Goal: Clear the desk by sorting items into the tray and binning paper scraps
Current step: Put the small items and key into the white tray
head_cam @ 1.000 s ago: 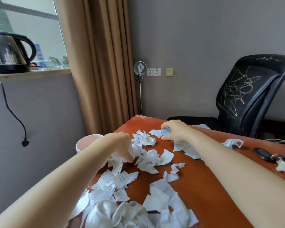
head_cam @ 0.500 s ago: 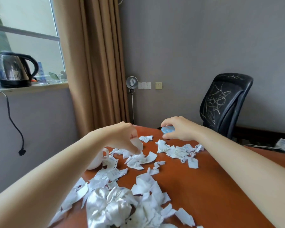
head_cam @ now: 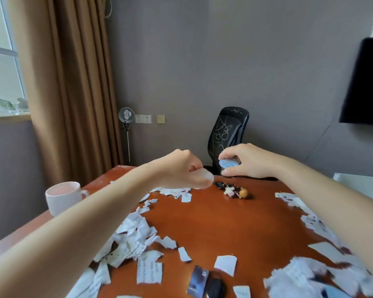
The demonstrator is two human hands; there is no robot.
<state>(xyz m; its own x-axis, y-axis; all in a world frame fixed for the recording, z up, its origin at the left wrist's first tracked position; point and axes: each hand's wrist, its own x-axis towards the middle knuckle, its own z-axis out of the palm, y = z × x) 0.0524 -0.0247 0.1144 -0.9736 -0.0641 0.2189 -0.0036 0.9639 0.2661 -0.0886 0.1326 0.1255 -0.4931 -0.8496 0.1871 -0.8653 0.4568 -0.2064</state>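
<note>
Both my hands are raised above the far part of the orange-brown desk (head_cam: pixel 224 222), close together but not touching. My left hand (head_cam: pixel 181 169) is curled, and its thumb and fingertips pinch a pale, translucent round piece (head_cam: pixel 207 180); it may be a lid, though the blur makes that hard to settle. My right hand (head_cam: pixel 254 161) has its fingers above and its thumb below a small round blue container (head_cam: pixel 228 163), with the blue face turned toward me.

Just below and between my hands, a bunch of keys (head_cam: pixel 233 190) with small charms lies on the desk near its far edge. Torn paper scraps (head_cam: pixel 134 231) are strewn over the surface: a thick drift under my left forearm, a thinner line running up toward my left hand, and more along the right side under my right arm. The middle of the desk between these drifts is bare wood. A white mug (head_cam: pixel 61 197) stands upright at the left edge, its handle to the right. Near the bottom edge of the view, a dark card (head_cam: pixel 197 280) lies touching a black rounded object (head_cam: pixel 213 289), among loose scraps.

Beyond the desk, a black office chair (head_cam: pixel 227 130) stands against the grey wall, and a brown curtain (head_cam: pixel 69 93) hangs at the left.
</note>
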